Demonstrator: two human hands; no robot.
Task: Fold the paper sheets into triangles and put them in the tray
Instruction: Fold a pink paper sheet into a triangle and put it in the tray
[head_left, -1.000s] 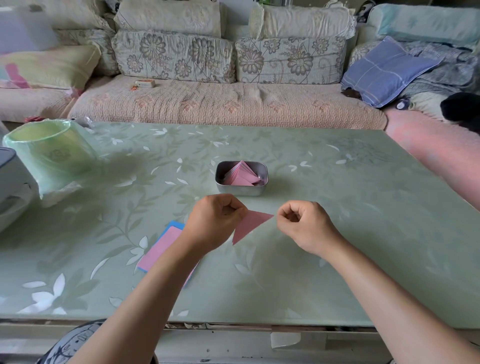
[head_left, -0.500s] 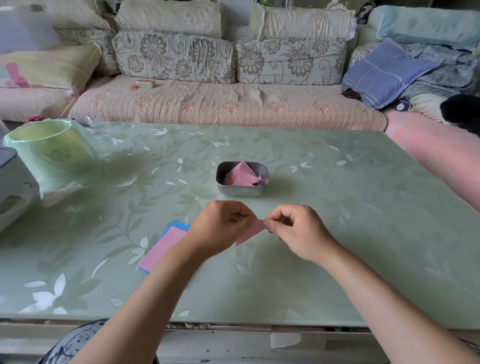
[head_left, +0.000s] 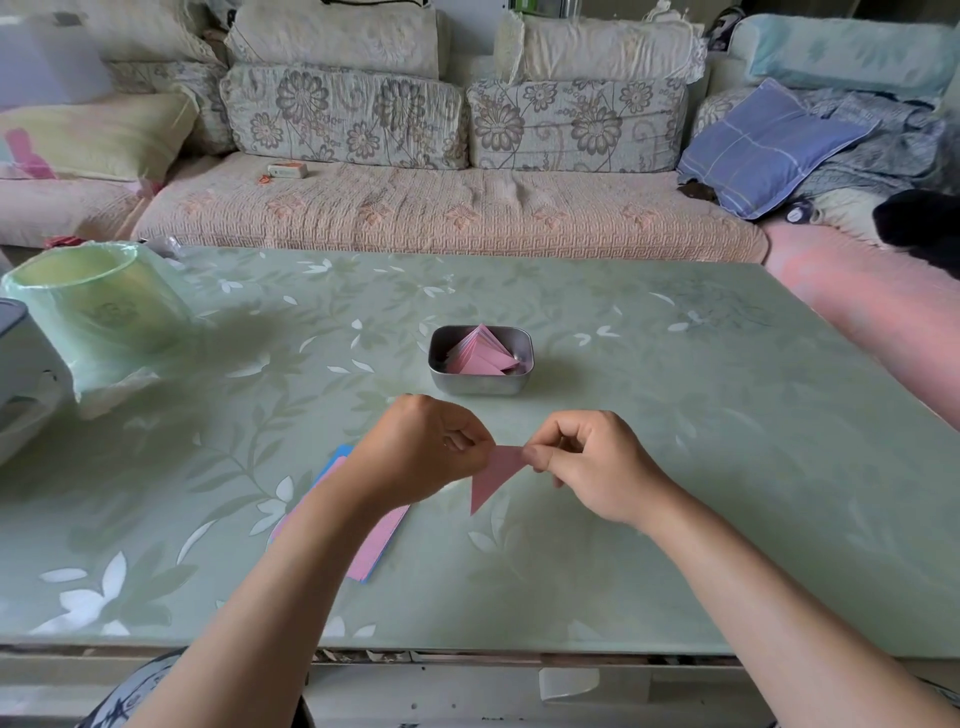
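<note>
A pink folded paper triangle (head_left: 493, 475) hangs just above the table between my hands. My left hand (head_left: 423, 452) pinches its left corner and my right hand (head_left: 592, 462) pinches its right corner. Behind them stands a small metal tray (head_left: 480, 382) holding several pink folded triangles (head_left: 480, 353). A stack of flat pink and blue paper sheets (head_left: 376, 540) lies on the table, partly hidden under my left forearm.
The green floral table (head_left: 701, 467) carries a green bin lined with a plastic bag (head_left: 96, 312) at the far left and a white appliance (head_left: 21, 374) at the left edge. A sofa with cushions (head_left: 452, 208) runs behind the table.
My right hand moved left from apart and took hold of the triangle's right corner. The triangle now hangs between both hands with its point down.
</note>
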